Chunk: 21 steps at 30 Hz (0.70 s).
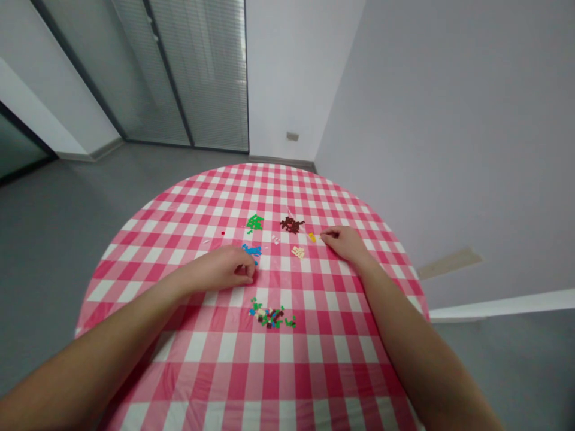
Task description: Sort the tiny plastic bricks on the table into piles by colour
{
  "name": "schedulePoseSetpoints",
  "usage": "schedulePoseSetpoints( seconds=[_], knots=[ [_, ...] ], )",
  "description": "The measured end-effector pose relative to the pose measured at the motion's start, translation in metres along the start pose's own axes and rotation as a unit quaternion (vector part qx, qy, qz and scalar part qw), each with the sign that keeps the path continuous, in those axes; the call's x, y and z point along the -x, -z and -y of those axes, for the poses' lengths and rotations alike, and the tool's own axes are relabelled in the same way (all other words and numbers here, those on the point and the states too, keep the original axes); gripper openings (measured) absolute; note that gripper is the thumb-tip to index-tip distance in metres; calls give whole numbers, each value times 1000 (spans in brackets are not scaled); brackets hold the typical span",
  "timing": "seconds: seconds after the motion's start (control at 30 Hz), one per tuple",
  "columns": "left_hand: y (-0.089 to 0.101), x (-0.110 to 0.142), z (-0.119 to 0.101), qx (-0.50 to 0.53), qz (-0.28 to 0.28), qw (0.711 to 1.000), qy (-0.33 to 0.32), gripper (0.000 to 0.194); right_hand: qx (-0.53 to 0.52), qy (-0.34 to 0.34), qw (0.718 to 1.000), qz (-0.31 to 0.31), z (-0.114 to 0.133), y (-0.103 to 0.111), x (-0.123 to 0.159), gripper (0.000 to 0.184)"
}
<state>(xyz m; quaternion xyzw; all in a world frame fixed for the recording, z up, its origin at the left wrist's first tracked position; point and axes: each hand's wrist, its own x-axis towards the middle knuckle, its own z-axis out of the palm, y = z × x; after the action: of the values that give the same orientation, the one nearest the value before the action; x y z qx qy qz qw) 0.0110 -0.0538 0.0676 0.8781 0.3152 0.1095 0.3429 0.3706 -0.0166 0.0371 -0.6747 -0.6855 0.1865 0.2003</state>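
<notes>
My left hand hovers over or rests on the table just in front of a pile of small blue bricks, its fingers curled in a pinch. Anything between them is too small to make out. To the right, my right hand has its fingertips pressed together beside a few yellow bricks; whether they hold a piece is unclear. Cream bricks lie between the two hands. Nearer to me is a mixed heap of tiny bricks in green, brown, blue and cream.
Behind the hands sit a green pile and a dark brown pile. Pale pink pieces and a single red piece lie among them. A pink-and-white checked cloth covers the round table. A wall stands to the right.
</notes>
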Motion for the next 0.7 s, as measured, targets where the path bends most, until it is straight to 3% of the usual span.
schedulePoseSetpoints(
  seconds=[0.23, 0.5, 0.6, 0.7],
  knots=[
    [4, 4, -12, 14, 107, 994, -16, 11, 38, -6, 999, -32, 5, -7, -1, 22],
    [-9, 0, -14, -23, 122, 987, -98, 12, 52, 22, 998, -42, 8, -8, 4, 30],
    [-14, -1, -13, -18, 125, 983, -134, 22, 51, 22, 998, -43, 6, -9, 3, 28],
    [-15, -2, -13, -20, 120, 983, -134, 24, 46, 24, 998, -39, 5, -9, 2, 27]
  ],
)
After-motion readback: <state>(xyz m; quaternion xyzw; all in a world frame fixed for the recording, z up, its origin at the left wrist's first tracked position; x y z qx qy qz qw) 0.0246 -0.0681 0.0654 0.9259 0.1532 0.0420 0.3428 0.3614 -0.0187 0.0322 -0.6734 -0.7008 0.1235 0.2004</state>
